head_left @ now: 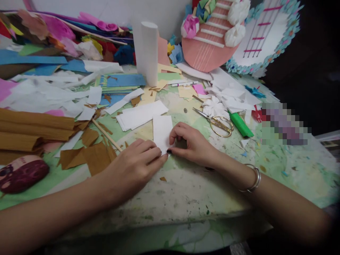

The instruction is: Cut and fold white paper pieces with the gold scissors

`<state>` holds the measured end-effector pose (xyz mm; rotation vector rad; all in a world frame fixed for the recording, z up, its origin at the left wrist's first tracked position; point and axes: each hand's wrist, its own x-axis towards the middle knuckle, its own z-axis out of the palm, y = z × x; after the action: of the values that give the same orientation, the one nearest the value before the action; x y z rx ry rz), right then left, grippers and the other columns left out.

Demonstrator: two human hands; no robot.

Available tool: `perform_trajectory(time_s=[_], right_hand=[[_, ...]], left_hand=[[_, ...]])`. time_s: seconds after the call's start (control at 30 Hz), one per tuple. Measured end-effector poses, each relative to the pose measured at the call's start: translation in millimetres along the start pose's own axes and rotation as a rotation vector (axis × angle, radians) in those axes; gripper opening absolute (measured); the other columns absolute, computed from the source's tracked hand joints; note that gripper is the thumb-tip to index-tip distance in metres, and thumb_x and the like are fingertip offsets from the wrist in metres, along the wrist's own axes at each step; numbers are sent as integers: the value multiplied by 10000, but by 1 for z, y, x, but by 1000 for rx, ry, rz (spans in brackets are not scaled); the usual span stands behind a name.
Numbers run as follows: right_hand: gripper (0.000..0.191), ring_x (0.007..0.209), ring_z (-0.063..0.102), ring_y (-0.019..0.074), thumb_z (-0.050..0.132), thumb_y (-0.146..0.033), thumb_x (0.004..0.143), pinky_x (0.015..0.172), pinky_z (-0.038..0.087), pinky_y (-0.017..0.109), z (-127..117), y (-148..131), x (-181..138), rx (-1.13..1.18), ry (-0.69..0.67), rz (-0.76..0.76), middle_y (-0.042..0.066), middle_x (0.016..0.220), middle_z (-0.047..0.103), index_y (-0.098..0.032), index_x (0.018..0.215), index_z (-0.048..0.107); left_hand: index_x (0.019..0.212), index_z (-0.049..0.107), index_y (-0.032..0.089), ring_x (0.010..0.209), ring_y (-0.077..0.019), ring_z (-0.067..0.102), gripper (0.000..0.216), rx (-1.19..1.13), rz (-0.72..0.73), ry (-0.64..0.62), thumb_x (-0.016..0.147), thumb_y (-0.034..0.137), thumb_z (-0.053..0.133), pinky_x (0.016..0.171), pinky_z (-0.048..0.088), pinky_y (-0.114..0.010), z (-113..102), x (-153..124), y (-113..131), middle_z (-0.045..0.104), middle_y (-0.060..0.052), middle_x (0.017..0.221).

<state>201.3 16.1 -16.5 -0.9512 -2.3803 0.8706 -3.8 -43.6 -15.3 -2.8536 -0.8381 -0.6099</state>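
Note:
A white paper strip [162, 129] lies on the table between my hands, its long side running away from me. My left hand [140, 159] is closed at the strip's near end, fingers pressed together on the paper. Thumb and index finger of my right hand [190, 144] pinch at the near right corner, close to the left fingertips. The fingers cover that near edge, so any fold there is hidden. Just beyond the left hand is a small stack of white paper strips [143, 115]. Gold-handled scissors [216, 122] lie beyond the right hand, blades partly apart.
Brown crepe paper [34, 127] and a wooden stick [107, 135] lie left, near a dark red mouse-shaped object [23, 173]. A green roll [240, 124] and white paper flower [215, 106] sit right. An upright white roll [149, 53] and decorated pink guitar-like craft [209, 49] stand behind.

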Motion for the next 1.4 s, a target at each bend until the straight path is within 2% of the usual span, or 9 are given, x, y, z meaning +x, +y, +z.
perform_trajectory(time_s=[0.23,0.47,0.87,1.07,1.17,1.27,1.33,1.4], right_hand=[[109,747,465,126,639,-146,733,687,375,251,-2,0,0,18,-3,9,18,867,491,-173,787,548],[121,708,456,115,662,-114,698,660,358,245,-7,1,1,8,18,44,4,819,482,-167,750,565],[97,688,458,103,644,-85,685,657,366,251,-11,1,4,40,-25,83,1,792,501,-153,729,589],[96,673,466,97,625,-72,671,642,384,250,-13,4,4,102,-32,100,-2,773,519,-152,713,590],[65,658,480,97,584,-96,710,618,398,248,-16,8,4,248,-40,117,1,753,544,-149,746,584],[57,681,517,111,567,-153,753,639,433,265,-20,16,6,386,94,151,18,777,579,-147,810,568],[104,763,546,132,575,-181,766,712,455,293,-21,23,10,343,234,133,43,862,595,-149,865,571],[181,862,558,152,566,-199,792,793,457,319,-21,29,14,259,282,93,68,980,596,-161,968,569]], left_hand=[[1031,635,122,824,-205,547,238,-16,-34,-38,889,142,444,725,479,-362,3,0,1,613,-88,803],[1063,624,74,962,-302,549,300,168,-33,-80,864,91,400,742,474,-439,-3,-3,16,629,-135,873],[1093,641,150,912,-319,583,343,356,-143,-100,834,98,423,713,454,-472,-4,-5,29,654,-141,876],[1116,639,170,960,-336,568,373,345,-168,-119,821,90,425,746,450,-503,-5,-6,30,652,-142,909],[1099,645,179,983,-340,556,350,306,-187,-87,831,102,433,758,448,-517,-4,-6,28,645,-150,986],[1061,656,154,946,-314,568,299,204,-133,-27,845,116,454,735,463,-490,-2,-6,22,645,-161,1001],[1029,664,134,915,-295,581,258,116,-96,14,835,124,494,722,473,-467,0,-6,18,651,-161,985],[1000,670,125,923,-293,586,230,61,-75,48,816,122,531,730,475,-462,1,-5,15,658,-159,983]])
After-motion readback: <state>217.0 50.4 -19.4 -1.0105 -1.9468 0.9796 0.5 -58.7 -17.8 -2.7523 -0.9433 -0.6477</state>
